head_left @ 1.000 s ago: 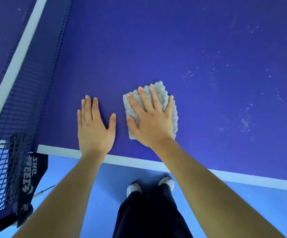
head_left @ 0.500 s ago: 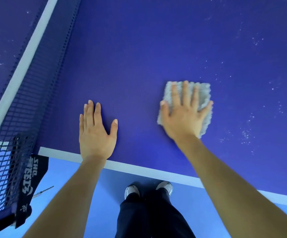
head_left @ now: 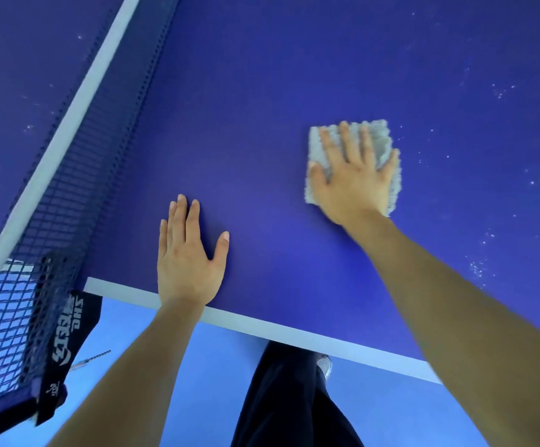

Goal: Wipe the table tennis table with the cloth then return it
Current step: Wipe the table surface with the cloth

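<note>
Cloth (head_left: 379, 141), grey and fluffy, lies flat on the blue surface (head_left: 278, 91), well to the right of the net (head_left: 78, 175). Right hand (head_left: 354, 179) presses it with fingers spread straight. Left hand (head_left: 188, 256) rests flat, fingers straight, between net and cloth.

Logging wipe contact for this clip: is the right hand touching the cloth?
Touching. The head view shows the right hand flat on the grey cloth, straight fingers pressing it onto the table.

Grey fluffy cloth (head_left: 379, 141) lies flat on blue table (head_left: 262, 124), w/ white specks.
</note>
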